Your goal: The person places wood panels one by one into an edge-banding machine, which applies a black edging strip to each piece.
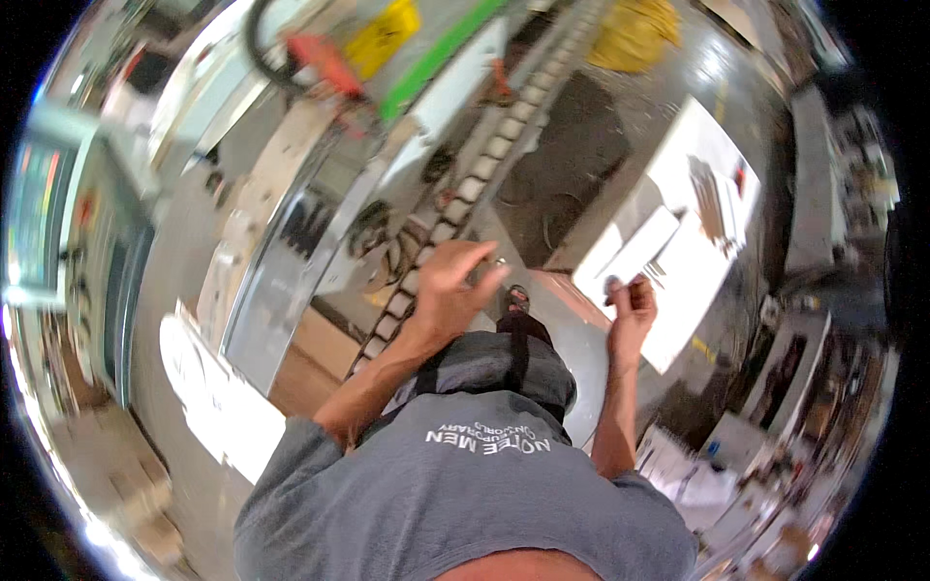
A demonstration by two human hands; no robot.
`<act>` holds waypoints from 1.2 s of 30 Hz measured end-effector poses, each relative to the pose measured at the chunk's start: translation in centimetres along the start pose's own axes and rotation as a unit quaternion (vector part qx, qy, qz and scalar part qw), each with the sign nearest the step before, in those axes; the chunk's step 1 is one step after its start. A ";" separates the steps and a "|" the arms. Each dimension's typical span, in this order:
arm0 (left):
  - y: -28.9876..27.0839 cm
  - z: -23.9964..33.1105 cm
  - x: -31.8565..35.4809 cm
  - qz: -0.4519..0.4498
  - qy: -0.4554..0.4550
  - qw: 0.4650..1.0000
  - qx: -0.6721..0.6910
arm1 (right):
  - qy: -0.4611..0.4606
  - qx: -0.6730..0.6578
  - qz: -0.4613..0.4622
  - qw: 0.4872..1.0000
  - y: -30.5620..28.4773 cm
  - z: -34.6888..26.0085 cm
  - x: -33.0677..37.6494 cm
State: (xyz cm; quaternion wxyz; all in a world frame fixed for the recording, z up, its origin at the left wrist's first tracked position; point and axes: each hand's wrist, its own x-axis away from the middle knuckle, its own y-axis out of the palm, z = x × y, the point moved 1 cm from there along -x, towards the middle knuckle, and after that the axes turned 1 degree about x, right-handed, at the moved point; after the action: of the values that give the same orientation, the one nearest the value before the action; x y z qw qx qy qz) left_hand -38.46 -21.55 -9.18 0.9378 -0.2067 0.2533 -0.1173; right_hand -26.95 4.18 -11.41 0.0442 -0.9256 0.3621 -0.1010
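My left hand [457, 289] is raised beside a long chain conveyor [472, 184], with its thumb and forefinger curved and apart. A small shiny spot shows by its fingertips; I cannot make out what it is. My right hand [632, 308] hovers at the near left edge of a white-topped table [668, 329], its fingers curled in. Whether something small sits in those fingers is hidden. Just beyond them are a few short thin pieces [656, 274]. A white block-like piece [644, 242] and a bundle of long strips [712, 201] lie farther over on the tabletop.
Left of the conveyor runs a machine with a metal bed [291, 242] and a green rail [436, 63]. A white panel [208, 397] stands lower left. A yellow sack [635, 34] lies at the far end. Cardboard boxes [107, 460] are stacked at left.
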 end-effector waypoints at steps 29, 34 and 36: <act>-18.7 -18.2 0.2 0.134 -0.097 0.868 -0.469 | -0.008 -0.045 -0.517 0.855 41.3 -2.7 5.9; -20.0 -18.5 1.6 0.158 -0.114 0.886 -0.421 | -0.021 -0.046 -0.545 0.837 41.8 -2.6 6.0; -19.9 -17.4 2.9 0.241 -0.097 0.871 -0.417 | -0.041 -0.041 -0.540 0.840 41.4 -2.1 5.7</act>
State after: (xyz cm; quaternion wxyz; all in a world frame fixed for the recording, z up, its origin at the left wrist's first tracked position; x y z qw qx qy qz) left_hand -47.40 -45.92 -15.23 0.7833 -0.5216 0.2285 0.2492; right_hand -50.70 -30.06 -14.85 -0.0409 -0.9787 -0.1931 -0.0558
